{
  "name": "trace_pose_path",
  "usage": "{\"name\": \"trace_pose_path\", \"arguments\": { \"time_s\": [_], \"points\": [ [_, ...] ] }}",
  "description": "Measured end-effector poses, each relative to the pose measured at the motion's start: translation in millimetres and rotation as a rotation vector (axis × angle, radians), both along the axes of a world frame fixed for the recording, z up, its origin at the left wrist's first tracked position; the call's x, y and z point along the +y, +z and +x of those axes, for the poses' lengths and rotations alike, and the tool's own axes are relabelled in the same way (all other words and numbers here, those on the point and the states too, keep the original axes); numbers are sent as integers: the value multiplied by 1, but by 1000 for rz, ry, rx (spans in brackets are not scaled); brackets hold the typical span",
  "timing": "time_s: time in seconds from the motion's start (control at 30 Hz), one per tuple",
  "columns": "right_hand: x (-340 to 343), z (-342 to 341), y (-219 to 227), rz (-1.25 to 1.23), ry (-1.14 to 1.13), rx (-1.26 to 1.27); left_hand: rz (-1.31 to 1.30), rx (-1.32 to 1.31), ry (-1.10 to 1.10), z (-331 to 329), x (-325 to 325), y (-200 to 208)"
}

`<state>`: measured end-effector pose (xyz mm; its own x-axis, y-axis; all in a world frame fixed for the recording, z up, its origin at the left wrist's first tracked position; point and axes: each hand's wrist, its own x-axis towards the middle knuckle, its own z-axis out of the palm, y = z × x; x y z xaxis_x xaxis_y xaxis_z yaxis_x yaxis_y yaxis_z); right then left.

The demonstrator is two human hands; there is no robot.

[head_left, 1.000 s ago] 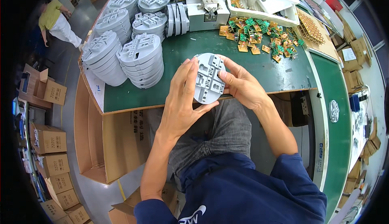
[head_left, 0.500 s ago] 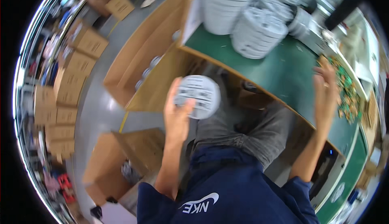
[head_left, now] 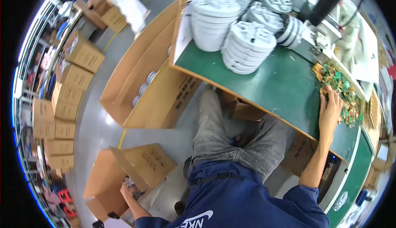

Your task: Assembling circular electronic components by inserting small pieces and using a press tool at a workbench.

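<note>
At the lower left, my left hand [head_left: 128,191] reaches into an open cardboard box [head_left: 108,174]. It is at some small grey and silver parts [head_left: 136,185] whose kind I cannot make out, and its fingertips are partly hidden among them. On the right, my right hand [head_left: 331,106] is at the left edge of a heap of small green and gold circuit boards [head_left: 348,90]. Its fingers are bent and apart, with the tips touching the heap. Several stacks of round white plastic covers [head_left: 248,46] stand at the far side of the green-topped table [head_left: 284,81].
A long open carton [head_left: 142,69] with several round pieces [head_left: 144,88] stands left of the table. A black tube-shaped arm [head_left: 330,3] slants over the table's far right. More cartons [head_left: 82,77] line the left side, and a person in white trousers [head_left: 123,1] is at the upper left.
My left hand has moved down and left into the box; the round white disc it held is no longer in it. My right hand has lowered onto the circuit boards. The person came further into view.
</note>
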<state>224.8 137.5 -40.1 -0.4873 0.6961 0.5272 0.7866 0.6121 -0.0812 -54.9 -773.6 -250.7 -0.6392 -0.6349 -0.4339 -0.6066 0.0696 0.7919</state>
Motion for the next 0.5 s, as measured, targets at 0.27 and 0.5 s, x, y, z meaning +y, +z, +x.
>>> {"name": "trace_pose_path", "arguments": {
  "time_s": [0.27,0.5],
  "points": [
    [-3,8,9,75,5,58,-590,942,-433,-71,327,153],
    [-5,4,9,117,98,111,-312,1286,-1476,-13,661,305]
  ]
}}
